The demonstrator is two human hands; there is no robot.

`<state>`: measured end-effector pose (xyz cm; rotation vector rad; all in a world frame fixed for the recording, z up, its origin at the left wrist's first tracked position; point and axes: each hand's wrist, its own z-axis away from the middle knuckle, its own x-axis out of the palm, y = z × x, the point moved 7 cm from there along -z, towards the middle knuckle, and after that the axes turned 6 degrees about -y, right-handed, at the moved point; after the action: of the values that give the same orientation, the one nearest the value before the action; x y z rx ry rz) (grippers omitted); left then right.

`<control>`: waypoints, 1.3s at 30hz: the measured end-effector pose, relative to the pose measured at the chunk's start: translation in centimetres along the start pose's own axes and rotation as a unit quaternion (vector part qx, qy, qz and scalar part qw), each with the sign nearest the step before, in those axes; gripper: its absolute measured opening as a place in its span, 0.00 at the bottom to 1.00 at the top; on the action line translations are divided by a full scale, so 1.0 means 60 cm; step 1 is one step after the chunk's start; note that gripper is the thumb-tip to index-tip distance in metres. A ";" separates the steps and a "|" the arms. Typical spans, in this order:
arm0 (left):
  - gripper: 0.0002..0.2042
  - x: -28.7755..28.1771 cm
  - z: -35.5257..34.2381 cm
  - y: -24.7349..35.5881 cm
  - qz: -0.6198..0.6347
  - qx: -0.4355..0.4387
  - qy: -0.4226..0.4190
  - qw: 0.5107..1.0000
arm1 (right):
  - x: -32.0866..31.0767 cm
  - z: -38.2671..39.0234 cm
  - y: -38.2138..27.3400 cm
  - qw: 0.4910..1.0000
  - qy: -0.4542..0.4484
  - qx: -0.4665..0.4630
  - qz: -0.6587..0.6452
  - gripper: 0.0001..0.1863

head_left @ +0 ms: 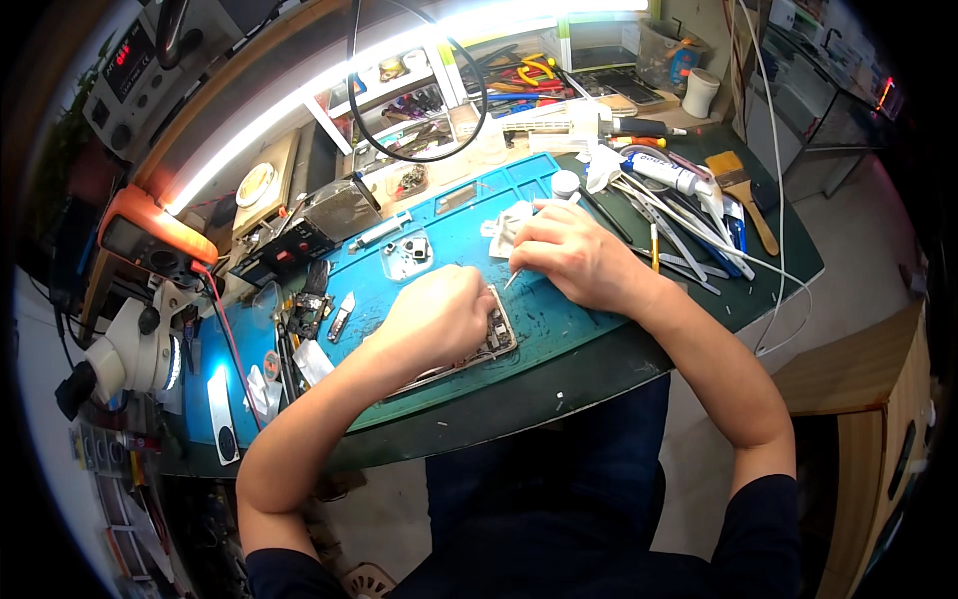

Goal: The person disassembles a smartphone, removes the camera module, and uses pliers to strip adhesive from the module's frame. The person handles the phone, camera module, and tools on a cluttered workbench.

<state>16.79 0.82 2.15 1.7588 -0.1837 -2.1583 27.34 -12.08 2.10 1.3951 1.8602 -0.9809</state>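
Note:
An opened phone [499, 333] with exposed internal parts lies on the blue mat [544, 329]. My left hand [439, 311] is closed over the phone's left part, its fingertips hidden, so what it grips cannot be made out. Up and to the right, my right hand [569, 255] pinches a thin, light-colored tool [512, 279], its tip angled down beside the phone's upper right corner. Behind that hand are a crumpled white tissue [509, 225] and a small white jar [564, 184]. A clear box [406, 258] of small parts sits behind my left hand.
An orange meter [155, 235] and microscope [135, 344] stand at left. Tweezers, a brush [748, 205], white tubes and cables crowd the right. A black cable loop [419, 157] hangs above. Shelves of tools line the back; a wooden cabinet [848, 384] stands at lower right.

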 end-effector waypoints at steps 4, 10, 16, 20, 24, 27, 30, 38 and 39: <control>0.16 -0.012 -0.007 -0.012 0.091 -0.059 -0.107 0.988 | 0.001 -0.003 -0.001 1.000 -0.010 0.004 -0.012 0.09; 0.14 -0.110 -0.001 -0.136 0.143 -0.078 0.091 0.982 | -0.011 -0.004 -0.005 1.000 0.017 0.001 0.014 0.10; 0.12 -0.110 0.011 -0.171 -0.019 -0.097 0.209 0.973 | -0.015 -0.006 -0.005 0.999 0.037 0.002 0.010 0.07; 0.09 -0.087 0.003 -0.182 -0.063 -0.075 0.231 0.968 | -0.015 0.000 -0.004 0.999 0.028 0.012 0.013 0.05; 0.07 -0.086 0.002 -0.169 -0.159 -0.006 0.309 0.938 | -0.012 0.001 -0.003 1.000 0.016 0.016 0.013 0.05; 0.05 -0.084 0.003 -0.158 -0.166 0.017 0.318 0.933 | -0.012 0.001 -0.003 1.000 0.013 0.015 0.012 0.05; 0.05 -0.088 0.015 -0.156 -0.148 0.018 0.337 0.930 | -0.010 0.000 -0.002 1.000 0.013 0.019 0.005 0.08; 0.17 -0.051 0.095 -0.062 0.025 0.082 0.133 0.987 | -0.039 0.001 -0.011 0.996 0.032 0.078 0.015 0.10; 0.23 -0.037 0.114 -0.051 0.030 0.083 0.096 0.991 | -0.040 -0.002 -0.015 0.996 0.034 0.087 0.010 0.10</control>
<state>9.96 3.61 4.77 2.0129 -0.3729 -1.9668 27.08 -13.41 4.31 1.5628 1.8415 -1.1200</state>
